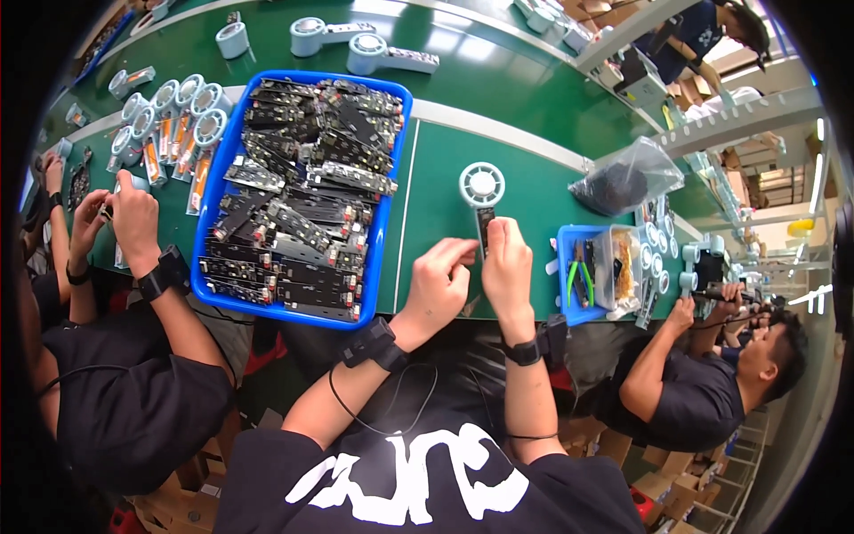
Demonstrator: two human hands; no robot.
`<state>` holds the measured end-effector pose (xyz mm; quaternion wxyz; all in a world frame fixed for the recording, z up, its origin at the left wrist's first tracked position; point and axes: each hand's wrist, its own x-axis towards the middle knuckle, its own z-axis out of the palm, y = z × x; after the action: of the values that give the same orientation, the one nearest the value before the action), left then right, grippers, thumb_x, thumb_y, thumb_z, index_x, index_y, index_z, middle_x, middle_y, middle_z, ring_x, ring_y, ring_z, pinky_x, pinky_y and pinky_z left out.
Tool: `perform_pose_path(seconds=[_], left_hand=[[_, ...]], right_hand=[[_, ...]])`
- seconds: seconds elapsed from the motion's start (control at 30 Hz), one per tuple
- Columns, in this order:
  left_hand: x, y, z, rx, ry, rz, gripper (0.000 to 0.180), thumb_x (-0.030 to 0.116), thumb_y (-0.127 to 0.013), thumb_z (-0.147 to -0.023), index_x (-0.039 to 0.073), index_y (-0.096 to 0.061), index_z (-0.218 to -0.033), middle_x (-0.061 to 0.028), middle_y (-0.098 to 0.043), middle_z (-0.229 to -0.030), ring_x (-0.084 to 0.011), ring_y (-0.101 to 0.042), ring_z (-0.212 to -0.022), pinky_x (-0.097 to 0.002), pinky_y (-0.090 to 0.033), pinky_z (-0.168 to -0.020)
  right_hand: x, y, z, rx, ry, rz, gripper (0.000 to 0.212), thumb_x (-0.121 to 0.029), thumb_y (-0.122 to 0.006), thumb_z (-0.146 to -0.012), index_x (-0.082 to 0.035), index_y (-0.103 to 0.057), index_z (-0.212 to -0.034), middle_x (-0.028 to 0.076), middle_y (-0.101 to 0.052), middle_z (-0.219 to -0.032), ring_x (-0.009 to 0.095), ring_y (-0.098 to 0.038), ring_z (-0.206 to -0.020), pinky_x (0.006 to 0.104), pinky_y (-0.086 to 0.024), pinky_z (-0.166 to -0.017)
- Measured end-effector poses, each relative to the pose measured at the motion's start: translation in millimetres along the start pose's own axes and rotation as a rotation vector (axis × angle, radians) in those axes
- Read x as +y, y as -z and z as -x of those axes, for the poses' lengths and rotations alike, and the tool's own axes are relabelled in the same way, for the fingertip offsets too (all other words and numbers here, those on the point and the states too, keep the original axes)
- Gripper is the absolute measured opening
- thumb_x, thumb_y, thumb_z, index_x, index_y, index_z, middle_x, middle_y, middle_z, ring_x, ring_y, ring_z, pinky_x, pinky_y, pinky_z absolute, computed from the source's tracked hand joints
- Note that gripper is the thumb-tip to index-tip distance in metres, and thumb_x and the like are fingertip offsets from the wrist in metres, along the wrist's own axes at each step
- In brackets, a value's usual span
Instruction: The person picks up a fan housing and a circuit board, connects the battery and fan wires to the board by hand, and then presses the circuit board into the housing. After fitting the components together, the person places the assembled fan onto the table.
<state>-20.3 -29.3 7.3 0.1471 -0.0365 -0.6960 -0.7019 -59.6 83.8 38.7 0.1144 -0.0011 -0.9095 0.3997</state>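
A pale blue handheld fan (pixel 482 185) with a round slotted head stands out in front of me, head pointing away. Its handle shows a dark inside, like a circuit board in an uncovered shell. My right hand (pixel 508 271) is closed around the lower handle, which its fingers mostly hide. Just left of the handle, my left hand (pixel 438 287) has its fingers curled and pressed together, tips near the handle. Whether anything small sits in that pinch is hidden. To the left lies a blue tray (pixel 377 267) heaped with dark circuit-board assemblies (pixel 307 222).
Several fans with orange-marked handles (pixel 182 133) lie beyond the tray's left side. At right are a small blue bin (pixel 580 313) with green-handled pliers (pixel 572 283), a clear container (pixel 614 267) and a plastic bag (pixel 627 178). Co-workers sit on both sides.
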Motion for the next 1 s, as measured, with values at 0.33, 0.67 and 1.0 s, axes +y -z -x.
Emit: perform_pose_path(seconds=[0.33,0.67,1.0], left_hand=[[-2,3,-1,-0.076,-0.107,-0.152,0.021,-0.008,-0.054,-0.084,-0.004,-0.069,-0.098,-0.0172,-0.069,-0.089,-0.0297,-0.070,-0.078,-0.0355,-0.057,-0.071],[-8,-8,-1,-0.112,-0.167,-0.215,0.016,-0.003,-0.057,-0.084,-0.002,-0.070,-0.094,-0.0189,-0.070,-0.091,-0.0359,-0.069,-0.081,-0.0417,-0.057,-0.071],[-1,-4,-6,-0.099,-0.132,-0.242,0.017,-0.003,-0.057,-0.083,-0.002,-0.069,-0.096,-0.0176,-0.069,-0.092,-0.0356,-0.069,-0.080,-0.0413,-0.057,-0.070]], right_hand=[[9,-13,-211,0.026,0.277,0.429,0.054,-0.046,-0.053,-0.104,0.004,-0.065,-0.088,0.029,-0.069,-0.081,0.049,-0.067,-0.082,0.0523,-0.054,-0.070],[95,-59,-344,0.158,0.354,0.902,0.054,-0.049,-0.049,-0.104,0.002,-0.066,-0.098,0.018,-0.066,-0.094,0.037,-0.072,-0.081,0.0470,-0.059,-0.068],[103,-50,-347,0.168,0.276,0.797,0.057,-0.058,-0.053,-0.099,-0.004,-0.067,-0.107,0.018,-0.068,-0.107,0.038,-0.067,-0.093,0.0510,-0.052,-0.085]])
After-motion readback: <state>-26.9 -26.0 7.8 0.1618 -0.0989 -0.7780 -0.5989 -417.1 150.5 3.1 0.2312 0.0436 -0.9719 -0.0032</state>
